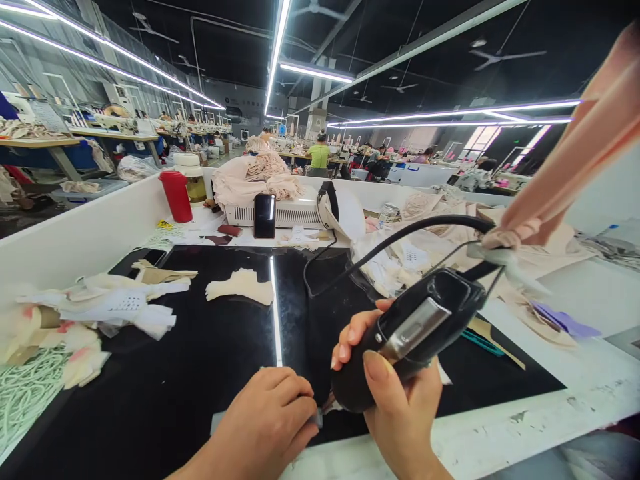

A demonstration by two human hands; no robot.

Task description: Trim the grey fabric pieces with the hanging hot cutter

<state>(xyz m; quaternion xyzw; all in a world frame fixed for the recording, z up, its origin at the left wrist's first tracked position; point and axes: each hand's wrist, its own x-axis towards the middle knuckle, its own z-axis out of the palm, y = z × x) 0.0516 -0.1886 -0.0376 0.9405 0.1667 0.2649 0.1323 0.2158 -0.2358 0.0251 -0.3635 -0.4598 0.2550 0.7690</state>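
My right hand (395,393) is wrapped round a black handheld tool (410,330) with a metal plate on its top and a black cord (400,237) running back from it. The tool's tip points down at the black work surface (200,360) near the front edge. My left hand (273,420) lies just left of the tip, fingers curled and pressed on a small pale piece that I cannot make out. A beige fabric cut piece (243,285) rests farther back on the black surface.
White and beige fabric scraps (100,303) pile up at the left. A red bottle (176,195), a phone (264,215) propped against a white box, and heaped fabric (260,175) stand at the back. Pink fabric (575,153) hangs at upper right. Other workers sit far behind.
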